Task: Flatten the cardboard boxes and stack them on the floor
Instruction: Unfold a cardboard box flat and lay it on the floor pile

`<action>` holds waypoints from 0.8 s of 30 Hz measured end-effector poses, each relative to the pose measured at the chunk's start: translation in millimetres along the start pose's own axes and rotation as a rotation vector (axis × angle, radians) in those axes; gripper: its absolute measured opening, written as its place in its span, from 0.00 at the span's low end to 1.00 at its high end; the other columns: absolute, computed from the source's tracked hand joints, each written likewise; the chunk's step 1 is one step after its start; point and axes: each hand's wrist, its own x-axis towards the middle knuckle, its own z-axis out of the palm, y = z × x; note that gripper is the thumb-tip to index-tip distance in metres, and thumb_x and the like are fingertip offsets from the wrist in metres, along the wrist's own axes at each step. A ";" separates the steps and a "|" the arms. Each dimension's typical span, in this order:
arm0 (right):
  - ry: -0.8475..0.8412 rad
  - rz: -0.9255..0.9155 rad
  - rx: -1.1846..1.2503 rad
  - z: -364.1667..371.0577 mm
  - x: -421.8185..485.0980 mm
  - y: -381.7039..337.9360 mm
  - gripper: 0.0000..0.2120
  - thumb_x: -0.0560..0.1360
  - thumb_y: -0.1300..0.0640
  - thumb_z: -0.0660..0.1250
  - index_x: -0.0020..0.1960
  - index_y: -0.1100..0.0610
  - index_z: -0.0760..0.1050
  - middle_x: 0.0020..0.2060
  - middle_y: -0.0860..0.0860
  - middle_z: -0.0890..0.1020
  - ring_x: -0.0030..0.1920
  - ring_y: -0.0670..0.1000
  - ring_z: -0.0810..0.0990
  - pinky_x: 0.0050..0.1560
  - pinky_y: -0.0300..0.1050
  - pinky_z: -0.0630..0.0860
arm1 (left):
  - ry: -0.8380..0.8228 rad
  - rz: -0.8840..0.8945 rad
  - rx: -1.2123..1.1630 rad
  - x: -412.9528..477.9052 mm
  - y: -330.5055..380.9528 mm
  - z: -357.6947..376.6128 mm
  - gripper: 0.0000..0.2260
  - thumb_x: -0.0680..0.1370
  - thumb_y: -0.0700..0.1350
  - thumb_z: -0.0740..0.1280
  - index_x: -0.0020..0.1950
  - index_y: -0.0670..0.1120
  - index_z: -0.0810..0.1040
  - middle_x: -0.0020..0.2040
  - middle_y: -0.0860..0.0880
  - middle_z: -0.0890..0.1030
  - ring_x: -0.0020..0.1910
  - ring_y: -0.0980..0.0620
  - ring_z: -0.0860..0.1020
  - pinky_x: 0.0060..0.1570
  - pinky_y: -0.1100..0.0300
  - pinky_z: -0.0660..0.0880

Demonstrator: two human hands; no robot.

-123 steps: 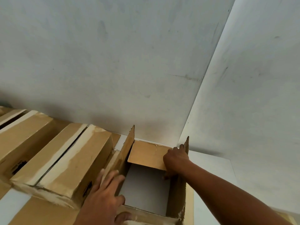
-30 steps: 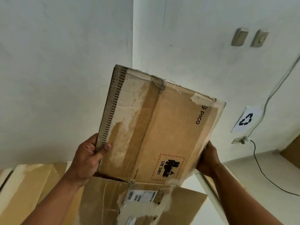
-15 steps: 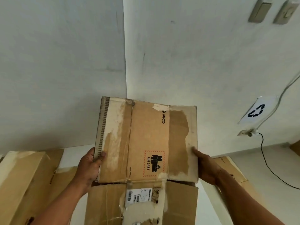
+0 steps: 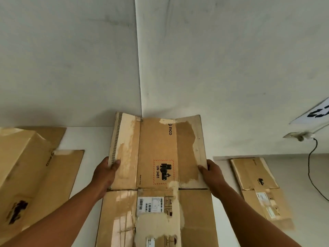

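In front of the wall corner, the flattened cardboard box was held up between both hands, printed side facing the camera. It had the PICO logo and the UN 3481 battery label on its upper half, and a white shipping label lower down. The left hand was clamped on the left edge with the thumb on the front. The right hand gripped the right edge the same way, so the hands were well apart with the box's whole width between them. Off to the left, an unflattened box sat on a white surface, partly covering a flat cardboard sheet. Down on the right, another flattened box lay on the floor near the wall. A black cable hung from a wall outlet close by.
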 end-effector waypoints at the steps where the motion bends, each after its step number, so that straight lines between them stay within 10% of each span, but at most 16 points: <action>1: 0.008 -0.006 -0.050 5.7 4.5 3.3 0.05 0.81 0.55 0.63 0.57 0.51 0.74 0.51 0.50 0.82 0.51 0.54 0.81 0.54 0.54 0.80 | -0.012 -0.027 0.030 2.1 -5.1 3.6 0.18 0.81 0.54 0.64 0.66 0.47 0.72 0.60 0.46 0.79 0.53 0.48 0.75 0.51 0.54 0.72; 6: 0.046 -0.029 -0.242 23.1 29.1 29.5 0.14 0.81 0.55 0.63 0.66 0.53 0.71 0.54 0.50 0.80 0.59 0.59 0.79 0.60 0.58 0.77 | -0.116 -0.087 0.203 2.4 -35.2 16.9 0.41 0.72 0.54 0.75 0.77 0.50 0.54 0.70 0.46 0.71 0.63 0.44 0.74 0.59 0.50 0.74; 9: 0.043 -0.118 -0.387 30.1 32.0 40.7 0.35 0.79 0.50 0.66 0.79 0.49 0.50 0.73 0.55 0.65 0.70 0.61 0.69 0.66 0.63 0.73 | -0.060 0.029 0.517 -12.4 -45.0 28.1 0.60 0.64 0.61 0.79 0.78 0.58 0.37 0.79 0.45 0.51 0.74 0.40 0.63 0.64 0.43 0.72; 14: -0.134 -0.334 -0.997 50.6 15.5 63.1 0.45 0.70 0.20 0.48 0.78 0.38 0.34 0.78 0.51 0.32 0.78 0.62 0.36 0.75 0.65 0.52 | -0.219 0.108 0.929 -37.5 -56.1 65.6 0.54 0.59 0.80 0.62 0.73 0.69 0.31 0.72 0.50 0.19 0.76 0.34 0.32 0.70 0.28 0.52; 24: -0.017 -0.411 -1.101 61.8 18.6 87.5 0.38 0.74 0.25 0.41 0.78 0.39 0.33 0.79 0.53 0.32 0.78 0.64 0.36 0.75 0.64 0.48 | -0.046 0.148 1.016 -42.3 -82.5 90.7 0.52 0.61 0.85 0.49 0.77 0.63 0.34 0.77 0.44 0.27 0.73 0.33 0.27 0.65 0.21 0.42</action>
